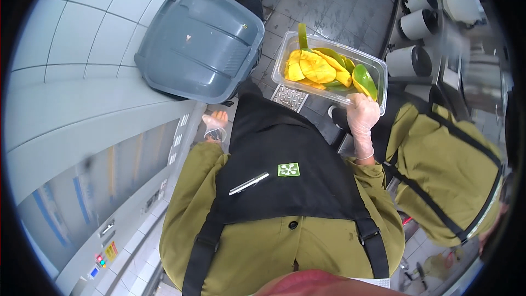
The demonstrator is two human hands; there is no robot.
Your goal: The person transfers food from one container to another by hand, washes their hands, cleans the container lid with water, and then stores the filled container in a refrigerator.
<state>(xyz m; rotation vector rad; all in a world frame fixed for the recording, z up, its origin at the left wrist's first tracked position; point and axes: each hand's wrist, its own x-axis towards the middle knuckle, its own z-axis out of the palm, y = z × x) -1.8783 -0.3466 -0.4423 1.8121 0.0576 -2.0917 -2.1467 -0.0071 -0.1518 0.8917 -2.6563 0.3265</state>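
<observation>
My right hand (363, 111), in a clear disposable glove, grips the near rim of a clear plastic container (283, 59). Inside the container lie yellow and green mango peels (318, 68); one green strip stands up over the far rim. My left hand (215, 120), gloved too, hangs low at my left side with its fingers apart and nothing seen in it. It is just below the near edge of a large grey bin lid (201, 45). The bin under the lid is mostly hidden.
A co-worker in an olive shirt (446, 172) with black straps stands close on my right. White cylindrical containers (417, 24) line the counter at upper right. A glass-fronted appliance (102, 172) is on my left. The tiled floor (328, 0) looks wet.
</observation>
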